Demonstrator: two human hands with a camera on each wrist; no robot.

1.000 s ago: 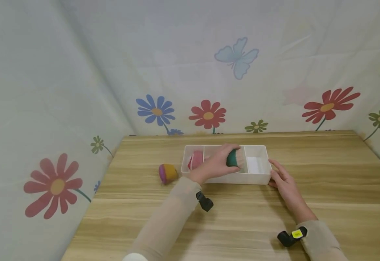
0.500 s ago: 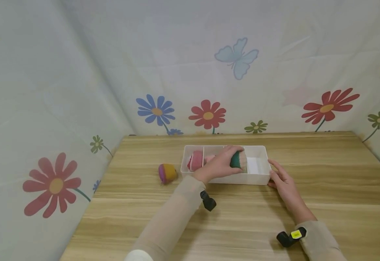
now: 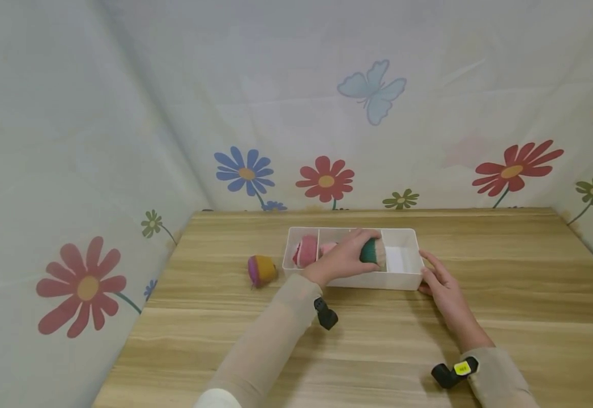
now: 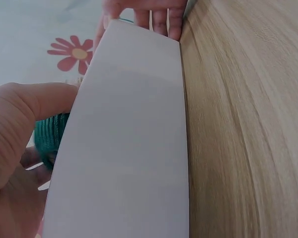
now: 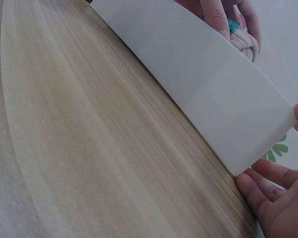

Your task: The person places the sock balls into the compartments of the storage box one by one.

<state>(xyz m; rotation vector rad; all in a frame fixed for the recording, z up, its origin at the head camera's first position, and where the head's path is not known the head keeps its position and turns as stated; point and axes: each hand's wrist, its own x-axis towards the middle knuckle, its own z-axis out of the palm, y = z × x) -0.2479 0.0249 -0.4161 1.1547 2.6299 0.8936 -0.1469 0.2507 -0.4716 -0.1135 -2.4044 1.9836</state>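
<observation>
I see the left hand (image 3: 346,255) pinching the green-and-cream roll (image 3: 373,253) between thumb and fingers, at the third compartment from the left edge of the white box (image 3: 372,280). I read this as settling it into place; the next move calls for lowering it clear of the divider, then letting go. The right hand (image 3: 445,290) rests its fingers, loosely spread, on the box's right end by the front corner. The yellow-and-purple roll (image 3: 262,271) lies beyond the left edge.

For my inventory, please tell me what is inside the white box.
A pink bundle lies in the leftmost compartment, something pale pink in the next. The left hand, holding a green-beige bundle, hides much of the middle.
</observation>
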